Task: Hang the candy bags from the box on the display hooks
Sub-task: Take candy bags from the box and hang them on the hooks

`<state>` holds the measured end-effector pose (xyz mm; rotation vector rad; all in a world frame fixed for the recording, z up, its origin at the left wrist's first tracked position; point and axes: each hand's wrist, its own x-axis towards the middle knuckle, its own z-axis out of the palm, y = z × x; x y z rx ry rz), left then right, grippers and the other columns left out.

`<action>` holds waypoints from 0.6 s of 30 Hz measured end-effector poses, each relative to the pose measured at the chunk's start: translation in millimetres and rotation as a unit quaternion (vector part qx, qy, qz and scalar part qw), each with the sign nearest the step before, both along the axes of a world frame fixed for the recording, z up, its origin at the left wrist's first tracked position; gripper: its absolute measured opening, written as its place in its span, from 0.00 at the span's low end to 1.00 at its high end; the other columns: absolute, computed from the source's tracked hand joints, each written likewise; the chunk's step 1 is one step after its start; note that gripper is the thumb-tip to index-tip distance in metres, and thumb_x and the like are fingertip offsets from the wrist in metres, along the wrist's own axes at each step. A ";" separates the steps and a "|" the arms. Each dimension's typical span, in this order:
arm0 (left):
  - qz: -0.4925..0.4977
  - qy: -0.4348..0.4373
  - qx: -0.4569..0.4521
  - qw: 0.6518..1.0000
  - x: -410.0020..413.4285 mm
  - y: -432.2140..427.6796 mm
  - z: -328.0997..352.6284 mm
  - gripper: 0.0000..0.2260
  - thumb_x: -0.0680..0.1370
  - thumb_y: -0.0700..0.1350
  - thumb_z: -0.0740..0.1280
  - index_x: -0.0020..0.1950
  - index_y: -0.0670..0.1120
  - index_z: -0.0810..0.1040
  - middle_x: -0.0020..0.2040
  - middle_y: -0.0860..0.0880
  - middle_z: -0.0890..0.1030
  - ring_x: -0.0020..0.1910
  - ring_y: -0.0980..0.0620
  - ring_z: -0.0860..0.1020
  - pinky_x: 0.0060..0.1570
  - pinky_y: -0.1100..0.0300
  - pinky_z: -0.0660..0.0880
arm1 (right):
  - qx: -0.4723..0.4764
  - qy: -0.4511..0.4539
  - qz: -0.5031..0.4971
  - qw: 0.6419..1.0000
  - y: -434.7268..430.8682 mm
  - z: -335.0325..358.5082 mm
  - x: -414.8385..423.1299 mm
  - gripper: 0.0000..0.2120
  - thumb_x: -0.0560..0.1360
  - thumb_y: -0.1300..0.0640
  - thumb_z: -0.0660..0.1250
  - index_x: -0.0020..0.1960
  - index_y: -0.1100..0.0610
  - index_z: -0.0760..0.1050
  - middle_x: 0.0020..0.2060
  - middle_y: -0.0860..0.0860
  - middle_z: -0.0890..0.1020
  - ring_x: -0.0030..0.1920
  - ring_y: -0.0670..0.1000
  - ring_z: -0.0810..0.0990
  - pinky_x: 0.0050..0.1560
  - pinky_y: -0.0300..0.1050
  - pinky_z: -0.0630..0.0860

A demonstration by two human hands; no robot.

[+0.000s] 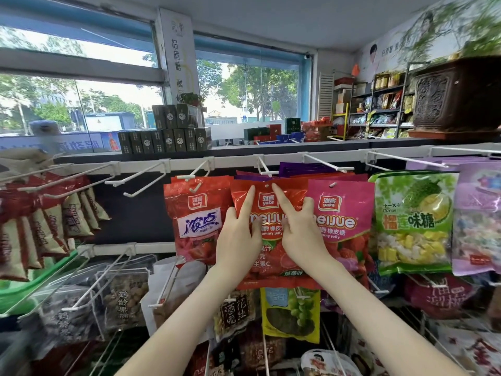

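Observation:
I hold a red gummy candy bag [268,202] up against the display, in the middle of the top row. My left hand [238,237] grips its left side and my right hand [301,229] its right side. Both index fingers point up along the front, either side of the bag's hang hole. That hole sits just below the tip of a white display hook [265,167]. Purple bags [303,168] hang further back on the same rail. The box is not in view.
A red candy bag [196,213] hangs to the left, and a pink one [343,210] and a green durian bag [412,221] to the right. Two bare hooks [141,181] jut out at upper left. Lower hooks carry nut and raisin bags [291,313].

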<state>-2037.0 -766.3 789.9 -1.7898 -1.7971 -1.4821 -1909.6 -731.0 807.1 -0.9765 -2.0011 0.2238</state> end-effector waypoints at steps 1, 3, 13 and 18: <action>0.004 0.000 -0.003 1.000 -0.3 0.3 1.1 0.27 0.81 0.45 0.61 0.77 0.58 0.55 0.46 0.49 0.68 0.33 0.58 0.68 0.30 0.68 0.62 | 0.000 -0.003 -0.007 1.000 -0.9 0.8 -0.7 0.35 0.79 0.66 0.55 0.74 0.34 0.48 0.63 0.56 0.60 0.36 0.44 0.67 0.42 0.38 0.71; 0.009 0.002 -0.005 1.000 -0.2 0.0 2.1 0.27 0.80 0.46 0.61 0.77 0.58 0.55 0.46 0.50 0.68 0.33 0.59 0.68 0.29 0.70 0.62 | 0.003 -0.001 -0.010 1.000 -2.5 0.0 -1.3 0.35 0.79 0.66 0.55 0.74 0.34 0.47 0.63 0.57 0.61 0.35 0.45 0.68 0.41 0.38 0.71; -0.016 -0.051 0.039 0.998 5.0 -2.0 -0.2 0.22 0.80 0.43 0.62 0.73 0.54 0.66 0.48 0.48 0.74 0.41 0.62 0.70 0.38 0.79 0.65 | 0.016 0.044 -0.034 0.998 -10.1 5.1 1.7 0.31 0.78 0.63 0.57 0.75 0.41 0.53 0.62 0.57 0.66 0.32 0.48 0.73 0.35 0.41 0.77; -0.012 -0.062 0.020 0.998 7.9 -0.1 1.8 0.22 0.81 0.44 0.60 0.74 0.57 0.64 0.49 0.48 0.72 0.40 0.63 0.69 0.38 0.81 0.65 | 0.024 0.006 -0.072 0.997 -10.9 7.9 2.8 0.29 0.79 0.60 0.57 0.75 0.41 0.55 0.64 0.58 0.66 0.30 0.44 0.69 0.31 0.35 0.69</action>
